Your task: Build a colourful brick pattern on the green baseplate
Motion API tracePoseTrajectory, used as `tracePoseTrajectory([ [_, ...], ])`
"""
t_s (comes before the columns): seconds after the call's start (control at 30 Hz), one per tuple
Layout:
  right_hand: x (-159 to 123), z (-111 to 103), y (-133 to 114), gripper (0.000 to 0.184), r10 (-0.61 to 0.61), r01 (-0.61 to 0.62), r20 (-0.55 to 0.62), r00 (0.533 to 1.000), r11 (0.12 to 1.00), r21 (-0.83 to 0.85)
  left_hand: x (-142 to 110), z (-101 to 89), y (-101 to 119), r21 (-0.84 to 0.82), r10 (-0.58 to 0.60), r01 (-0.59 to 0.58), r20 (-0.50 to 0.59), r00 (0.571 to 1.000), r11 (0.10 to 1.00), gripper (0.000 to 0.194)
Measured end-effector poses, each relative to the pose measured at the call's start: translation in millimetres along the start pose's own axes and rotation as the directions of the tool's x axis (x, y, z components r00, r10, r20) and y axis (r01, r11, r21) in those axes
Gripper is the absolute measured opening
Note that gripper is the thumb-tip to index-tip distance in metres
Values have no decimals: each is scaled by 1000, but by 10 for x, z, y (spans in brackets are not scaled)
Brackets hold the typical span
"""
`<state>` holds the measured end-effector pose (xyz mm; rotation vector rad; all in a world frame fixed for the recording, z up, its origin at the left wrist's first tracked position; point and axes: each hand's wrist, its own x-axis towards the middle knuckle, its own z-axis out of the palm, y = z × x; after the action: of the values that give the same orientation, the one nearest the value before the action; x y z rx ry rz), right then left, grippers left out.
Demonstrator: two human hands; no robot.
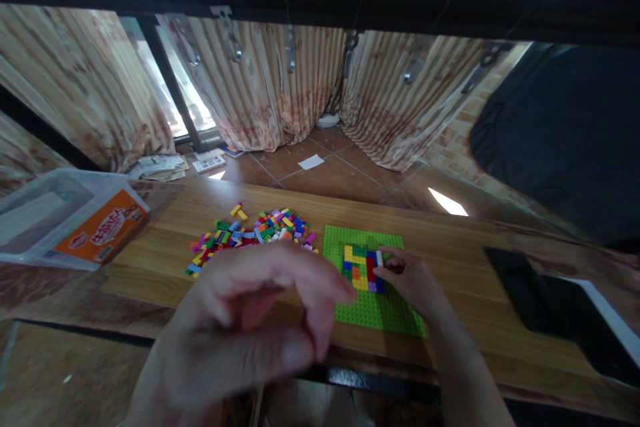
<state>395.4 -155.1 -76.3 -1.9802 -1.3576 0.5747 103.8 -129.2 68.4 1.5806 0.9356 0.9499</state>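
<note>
My right hand (407,279) reaches over the green baseplate (367,320), with thumb and forefinger at a small white brick (379,258). That brick is at the right edge of a flat block of joined bricks (357,265) in yellow, green, red, blue and orange, fixed to the plate. Close to the camera and slightly blurred is my left hand (250,320). Its fingers are loosely curved, the thumb lies below them, and nothing shows in its grasp. It hides part of the table and the near side of the pile of loose bricks (225,237).
A clear plastic box (95,180) with an orange label stands at the left end of the wooden table (465,260). Dark flat objects (530,293) lie at the right. A black bar (320,0) crosses above, before striped curtains (260,93). Papers (160,165) lie beyond the table.
</note>
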Motion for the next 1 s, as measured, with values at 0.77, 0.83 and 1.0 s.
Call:
tracePoseTrajectory([
  [0.77,-313,572,-834,18,-412,411,-7,911,906,107,815,-125,-949,-308,-202,112,-278,939,945,22],
  [0.83,-299,662,-829,18,-447,444,54,893,894,66,818,-226,-985,-125,-130,97,-294,947,987,18],
  [1.0,-241,770,-844,18,-454,455,91,886,890,10,782,-467,-1099,657,-49,127,-137,989,743,21],
])
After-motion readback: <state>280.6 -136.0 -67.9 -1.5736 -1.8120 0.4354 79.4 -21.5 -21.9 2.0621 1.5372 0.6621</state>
